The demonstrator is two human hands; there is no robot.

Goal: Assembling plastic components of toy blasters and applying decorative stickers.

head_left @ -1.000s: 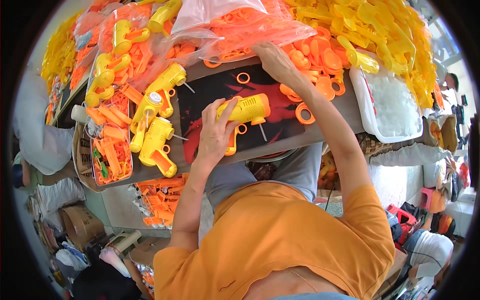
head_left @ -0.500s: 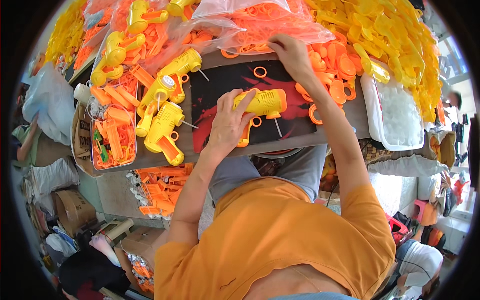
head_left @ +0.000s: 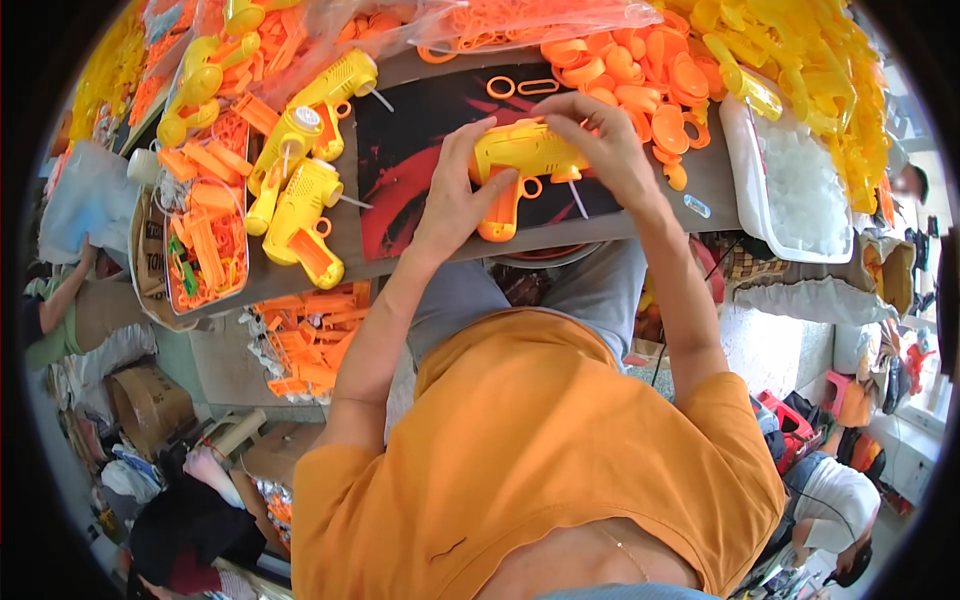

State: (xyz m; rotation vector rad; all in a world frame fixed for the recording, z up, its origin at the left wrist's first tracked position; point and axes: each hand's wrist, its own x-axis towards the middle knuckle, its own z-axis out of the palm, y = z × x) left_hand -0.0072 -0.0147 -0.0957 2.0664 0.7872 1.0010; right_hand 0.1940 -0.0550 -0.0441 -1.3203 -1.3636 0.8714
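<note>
Over the dark red-and-black mat (head_left: 400, 130), a yellow toy gun (head_left: 525, 150) sits between both my hands. My left hand (head_left: 450, 200) grips its rear, with the thumb across the top of the handle. Curled around its front end is my right hand (head_left: 622, 165), whose fingers hide most of the muzzle; whether they pinch a small part there I cannot tell. A ring trigger (head_left: 533, 187) shows below the body, and a thin white rod (head_left: 579, 202) sticks out. Behind the gun lie a round orange ring (head_left: 489, 88) and an oblong orange ring (head_left: 538, 81).
Several yellow toy guns (head_left: 300, 205) with white rods lie to the left, beside a box of orange parts (head_left: 212, 212). Orange caps (head_left: 670, 130) are heaped at the right. Beyond them stand a white tub (head_left: 800, 248) and a yellow parts pile (head_left: 800, 90). A clear bag (head_left: 430, 32) lies behind.
My right hand has come from the orange rings at the bag to the gun's front end. An oblong ring now lies beside the round one. My left hand keeps its hold; the view has shifted slightly.
</note>
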